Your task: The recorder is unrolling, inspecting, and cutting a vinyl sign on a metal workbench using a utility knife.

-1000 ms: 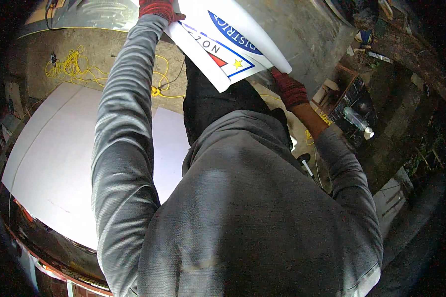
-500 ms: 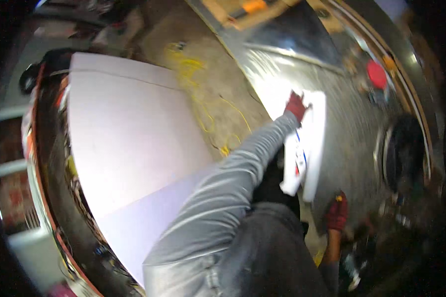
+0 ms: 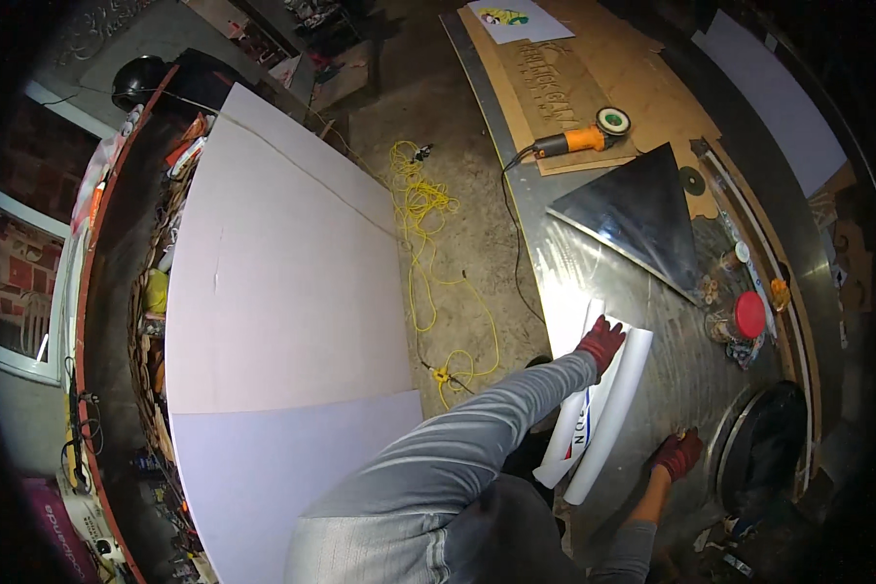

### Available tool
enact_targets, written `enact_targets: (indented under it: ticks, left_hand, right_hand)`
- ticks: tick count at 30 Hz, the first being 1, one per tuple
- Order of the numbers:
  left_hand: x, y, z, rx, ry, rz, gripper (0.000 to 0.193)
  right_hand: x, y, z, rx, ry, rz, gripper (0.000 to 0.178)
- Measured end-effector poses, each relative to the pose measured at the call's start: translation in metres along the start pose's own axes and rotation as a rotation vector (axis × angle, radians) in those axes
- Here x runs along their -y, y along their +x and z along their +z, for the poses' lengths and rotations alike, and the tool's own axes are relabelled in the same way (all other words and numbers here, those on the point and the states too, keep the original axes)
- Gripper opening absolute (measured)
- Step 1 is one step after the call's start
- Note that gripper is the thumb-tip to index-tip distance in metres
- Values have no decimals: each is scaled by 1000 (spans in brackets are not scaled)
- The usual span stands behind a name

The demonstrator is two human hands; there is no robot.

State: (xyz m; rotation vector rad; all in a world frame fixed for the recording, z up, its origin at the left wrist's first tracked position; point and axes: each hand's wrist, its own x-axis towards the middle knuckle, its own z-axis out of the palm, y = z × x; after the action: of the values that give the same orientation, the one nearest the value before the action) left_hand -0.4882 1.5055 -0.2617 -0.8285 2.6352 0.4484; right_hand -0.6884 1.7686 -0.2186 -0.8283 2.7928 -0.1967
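Head view, person's gloved left hand (image 3: pixel 602 346) laid over a part-rolled white printed sheet (image 3: pixel 610 419), fingers slightly spread, sheet on the metal table (image 3: pixel 676 375), gloved right hand (image 3: pixel 678 455) near a black disc (image 3: pixel 771 443), its grip indeterminable.

The head camera is looking down from the person's head, sitting close above the grey shoulder (image 3: pixel 375 535), viewing the left hand (image 3: pixel 602 344) and right hand (image 3: pixel 678 455) from farther off and spanning table (image 3: pixel 686 375) and floor (image 3: pixel 492 229).
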Motion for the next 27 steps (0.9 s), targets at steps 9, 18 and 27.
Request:
enact_targets:
  ticks: [9,18,27]
  left_hand:
    - [21,3,-7,-124,-158,46,127]
    - [14,-11,-26,-76,-94,86,118]
    - [14,-13,-22,-96,-75,97,118]
  right_hand:
    - [161,19,68,190,569,-127,97]
    - [197,69,60,324,452,-74,90]
    - [174,95,62,528,553,-39,64]
